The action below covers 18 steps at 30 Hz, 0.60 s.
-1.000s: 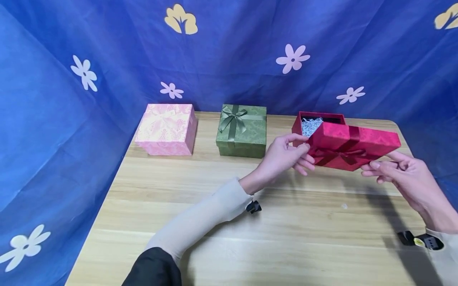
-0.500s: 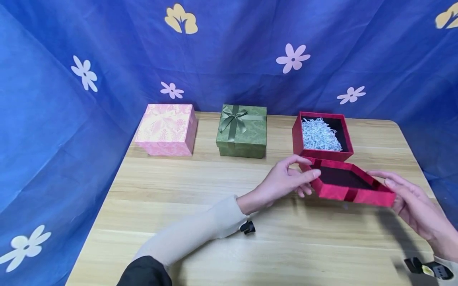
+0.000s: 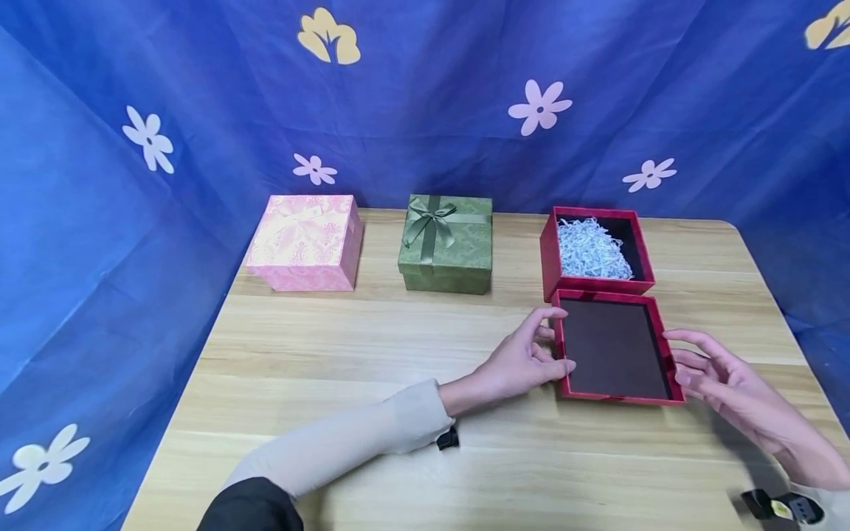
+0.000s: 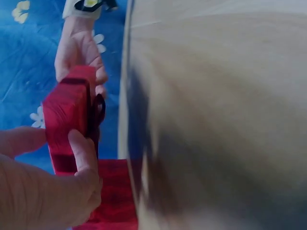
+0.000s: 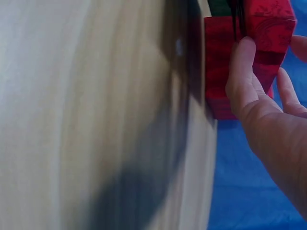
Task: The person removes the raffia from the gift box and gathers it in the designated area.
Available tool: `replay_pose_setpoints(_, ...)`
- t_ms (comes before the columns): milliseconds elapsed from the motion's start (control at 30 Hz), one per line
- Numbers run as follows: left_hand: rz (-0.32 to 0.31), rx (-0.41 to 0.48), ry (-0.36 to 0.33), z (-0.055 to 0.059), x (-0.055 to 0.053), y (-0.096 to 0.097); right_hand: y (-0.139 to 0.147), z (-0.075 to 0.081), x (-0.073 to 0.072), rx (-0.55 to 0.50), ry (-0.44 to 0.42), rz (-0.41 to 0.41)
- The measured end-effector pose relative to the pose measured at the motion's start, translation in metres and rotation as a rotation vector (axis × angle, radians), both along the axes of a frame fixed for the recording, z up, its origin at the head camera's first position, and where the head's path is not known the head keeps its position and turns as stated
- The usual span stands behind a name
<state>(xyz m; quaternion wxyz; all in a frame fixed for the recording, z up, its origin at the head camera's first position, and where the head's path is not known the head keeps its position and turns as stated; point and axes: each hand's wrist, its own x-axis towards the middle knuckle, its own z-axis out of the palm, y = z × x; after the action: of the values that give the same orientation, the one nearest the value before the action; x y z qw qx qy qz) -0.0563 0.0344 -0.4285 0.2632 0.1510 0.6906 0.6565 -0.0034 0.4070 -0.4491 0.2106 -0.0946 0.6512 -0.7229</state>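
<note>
Both hands hold a red gift box lid (image 3: 611, 350), turned upside down so its dark inside faces up. My left hand (image 3: 514, 365) grips its left wall, thumb and fingers spread along the side. At the opposite wall, my right hand (image 3: 737, 394) holds it with thumb and fingers. In the left wrist view the lid (image 4: 67, 105) is off the table, its dark bow underneath. Right behind it stands the red box base (image 3: 550, 258), uncovered, with light blue shredded paper (image 3: 591, 251) inside. Whether lid and base touch, I cannot tell.
A green gift box (image 3: 445, 243) with a ribbon bow stands at the back middle, lid on. Left of it is a closed pink gift box (image 3: 305, 240). The wooden table (image 3: 372, 332) backs onto a blue flowered curtain (image 3: 432, 96).
The red lid has come forward from over its base and flipped from bow side showing to inside up, then levelled and lowered. The shredded paper has come into full view.
</note>
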Motion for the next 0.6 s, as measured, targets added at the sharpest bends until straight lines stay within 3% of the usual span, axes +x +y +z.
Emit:
replay_pose_setpoints(200,-0.001,-0.051,0.002,-0.013,0.004,0.006,0.002,-0.010,-0.005,-0.012,-0.001,0.039)
replay_pose_setpoints(367,-0.008,-0.091,0.034,-0.021,0.005,0.010,0.001,-0.016,-0.006,0.085,0.020,0.009)
replay_pose_setpoints(600,-0.009,-0.083,0.009,-0.029,0.005,0.009,-0.004,-0.024,-0.004,0.176,0.062,0.000)
